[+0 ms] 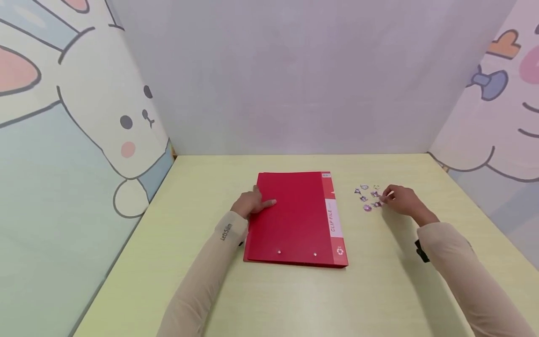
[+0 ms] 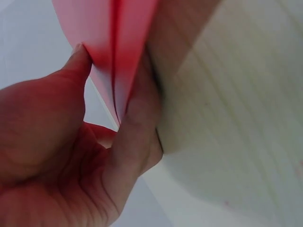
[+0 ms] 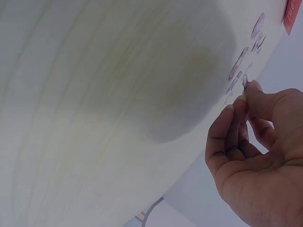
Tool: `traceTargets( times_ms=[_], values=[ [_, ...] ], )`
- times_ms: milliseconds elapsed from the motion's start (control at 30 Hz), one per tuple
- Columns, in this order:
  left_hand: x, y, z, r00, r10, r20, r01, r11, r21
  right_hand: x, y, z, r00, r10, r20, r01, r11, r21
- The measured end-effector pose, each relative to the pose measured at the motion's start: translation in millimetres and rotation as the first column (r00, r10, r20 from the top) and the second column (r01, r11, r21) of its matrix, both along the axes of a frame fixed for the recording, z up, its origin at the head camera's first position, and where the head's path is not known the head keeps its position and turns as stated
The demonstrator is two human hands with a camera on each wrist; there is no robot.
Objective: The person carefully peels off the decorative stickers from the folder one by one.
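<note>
A red clip file lies closed on the table in the head view, its white "CLIP FILE" label along the right side. At its left edge my left hand grips it, the thumb on the cover. In the left wrist view, fingers reach beneath the file's red edge. Right of the file, several small purple stickers lie in a loose cluster. My right hand is at the cluster's right side. Between thumb and fingertips it pinches a small purple sticker, mostly hidden by the fingers.
The pale wooden table reaches back to a plain grey curtain. Panels with cartoon animals, among them a white rabbit, stand along both sides. Two metal rivets show near the file's front edge.
</note>
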State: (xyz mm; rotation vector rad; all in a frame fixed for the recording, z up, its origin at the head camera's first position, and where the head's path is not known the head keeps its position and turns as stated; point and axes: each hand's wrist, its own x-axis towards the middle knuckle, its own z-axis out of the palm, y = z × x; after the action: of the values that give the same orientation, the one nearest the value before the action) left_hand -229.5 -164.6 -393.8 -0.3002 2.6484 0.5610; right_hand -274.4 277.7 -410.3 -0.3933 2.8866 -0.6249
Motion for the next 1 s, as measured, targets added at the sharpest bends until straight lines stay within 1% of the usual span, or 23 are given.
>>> traceTargets(
  times_ms=[167,300,433,633,867,1000],
  values=[
    [-0.7,-1.1,-0.5,1.0,-0.007,-0.006,0.007,1.0,-0.013,2.9,6.0,0.0,1.0,0.016,0.003,-0.016,1.0,-0.001],
    [-1.7,-1.1,-0.5,1.0,-0.014,0.001,0.014,1.0,-0.015,5.6,9.3,-1.0,0.999,0.03,0.03,-0.03,1.0,0.003],
    [-2.6,-0.5,-0.3,1.0,-0.005,0.013,0.005,1.0,0.007,7.5,11.5,-2.7,0.998,0.042,0.054,-0.042,0.999,0.013],
    [-2.9,-0.4,0.4,1.0,0.004,0.012,-0.005,1.0,0.026,7.5,13.6,-7.2,0.998,0.052,0.044,-0.053,0.998,0.018],
    [-2.0,1.1,0.3,1.0,0.004,0.005,-0.004,1.0,0.004,8.8,12.7,-9.9,0.998,0.029,0.054,-0.03,0.999,0.015],
    [0.2,2.4,1.2,1.0,-0.008,-0.008,0.008,1.0,-0.022,8.1,13.2,-10.5,0.996,-0.012,0.086,0.011,1.0,0.02]
  ],
)
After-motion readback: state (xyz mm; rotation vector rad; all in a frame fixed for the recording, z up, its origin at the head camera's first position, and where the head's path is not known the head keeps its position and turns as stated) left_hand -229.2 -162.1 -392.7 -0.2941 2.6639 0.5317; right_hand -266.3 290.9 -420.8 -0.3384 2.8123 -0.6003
